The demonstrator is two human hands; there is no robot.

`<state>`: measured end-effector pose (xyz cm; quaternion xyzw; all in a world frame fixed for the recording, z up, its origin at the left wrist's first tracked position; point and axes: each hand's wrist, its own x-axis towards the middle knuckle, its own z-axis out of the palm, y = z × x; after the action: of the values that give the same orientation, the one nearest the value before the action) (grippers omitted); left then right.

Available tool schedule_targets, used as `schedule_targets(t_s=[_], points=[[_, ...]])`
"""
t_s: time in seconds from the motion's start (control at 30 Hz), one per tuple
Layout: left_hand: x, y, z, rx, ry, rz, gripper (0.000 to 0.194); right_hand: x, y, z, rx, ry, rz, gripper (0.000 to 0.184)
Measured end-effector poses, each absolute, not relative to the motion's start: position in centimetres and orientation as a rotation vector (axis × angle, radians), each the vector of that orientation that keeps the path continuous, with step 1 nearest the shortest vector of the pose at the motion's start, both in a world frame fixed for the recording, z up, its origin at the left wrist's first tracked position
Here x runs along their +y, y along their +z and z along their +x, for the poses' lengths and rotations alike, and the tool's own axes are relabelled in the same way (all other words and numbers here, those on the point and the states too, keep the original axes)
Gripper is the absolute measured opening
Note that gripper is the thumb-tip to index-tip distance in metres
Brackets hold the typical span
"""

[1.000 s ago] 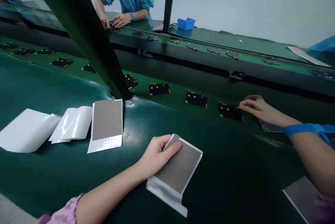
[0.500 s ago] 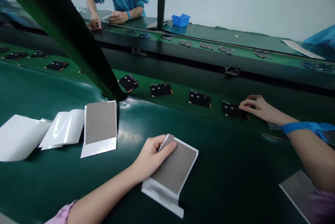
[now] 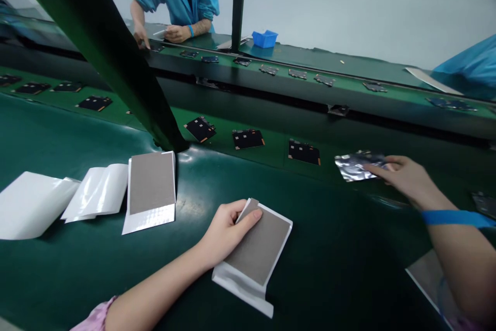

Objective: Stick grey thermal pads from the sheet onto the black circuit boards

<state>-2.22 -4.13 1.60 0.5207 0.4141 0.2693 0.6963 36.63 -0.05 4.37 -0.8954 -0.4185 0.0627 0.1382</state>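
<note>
My left hand is closed on a grey rectangular sheet with white backing paper, thumb on top near its upper corner. The backing's lower end curls out beyond the grey part. Over at the right, my right hand pinches the right end of a thin flat circuit board, whose face glints silvery and wrinkled. Small connector parts show along its far edge. Left of it on the green belt lies a black board with pale squares and orange tabs. Part of another grey sheet shows under my right forearm.
A slanted dark green post rises at the left. Near its foot lie a grey sheet on white backing and curled white papers. More boards line both belts. Across from me, a person in blue handles a board; a blue bin stands behind.
My right hand has picked up the board from the belt, and its face now shines silvery instead of black. Other near-belt boards have shifted right. My left hand keeps its hold.
</note>
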Motion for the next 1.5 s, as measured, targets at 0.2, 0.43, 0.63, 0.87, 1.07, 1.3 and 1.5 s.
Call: schedule_targets(t_s=[0.2,0.43,0.63,0.87,1.07,1.3,1.5], points=[[-4.2,1.5,-2.2,0.913,0.63,1.164,0.037,-0.6,6.7,32.9,-1.399,0.284,-2.634,0.03],[-4.2,1.4,-2.2,0.896,0.641,1.184,0.035,-3.3,5.0,21.2,-1.893,0.697,-1.67,0.035],[-4.1,1.1,-2.2,0.894,0.672,1.264,0.038,-4.3,4.1,15.7,-1.894,0.708,-1.424,0.017],[-4.0,1.2,-2.2,0.881,0.69,1.306,0.04,-4.3,4.1,15.6,-1.921,0.732,-1.431,0.017],[-4.0,1.3,-2.2,0.901,0.657,1.295,0.037,-4.1,4.5,16.5,-1.835,0.952,-1.494,0.022],[-4.0,1.5,-2.3,0.898,0.598,1.256,0.034,1.1,6.2,28.2,-1.728,0.607,-1.946,0.028],[-4.1,1.5,-2.3,0.885,0.579,1.219,0.035,4.0,5.4,37.5,-1.776,0.633,-2.352,0.016]])
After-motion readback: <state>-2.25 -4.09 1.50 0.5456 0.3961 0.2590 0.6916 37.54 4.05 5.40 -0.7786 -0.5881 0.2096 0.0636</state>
